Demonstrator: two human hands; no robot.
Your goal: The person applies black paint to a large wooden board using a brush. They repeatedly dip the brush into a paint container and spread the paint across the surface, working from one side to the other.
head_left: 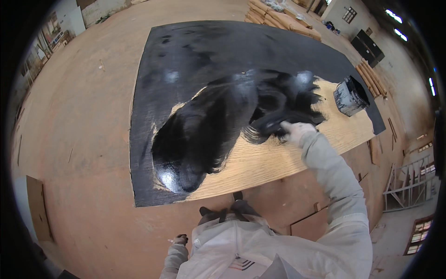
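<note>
Right hand [299, 133] closed on the right end of a dark spreading tool [270, 123]; tool black all over, exact kind cannot be told. Tool is at the panel surface, on the border between glossy black coating [200, 128] and bare wood grain. Left hand [180, 239] hangs low at near left, clear of the panel, fingers seemingly curled; whether it holds anything, cannot tell. Panel [274, 160] lies broad and flat in front of the person. Progress, by judgement: well along. Far part and left margin are duller black; the middle carries a thick, wet-looking, streaky layer. Left to cover: the pale strip along the near edge, running right towards the bucket [351, 96], plus small pale slivers at left. Bucket, black-smeared, stands on the panel at right. Beyond the far edge: brown rolls [283, 19] on the floor [88, 139]
</note>
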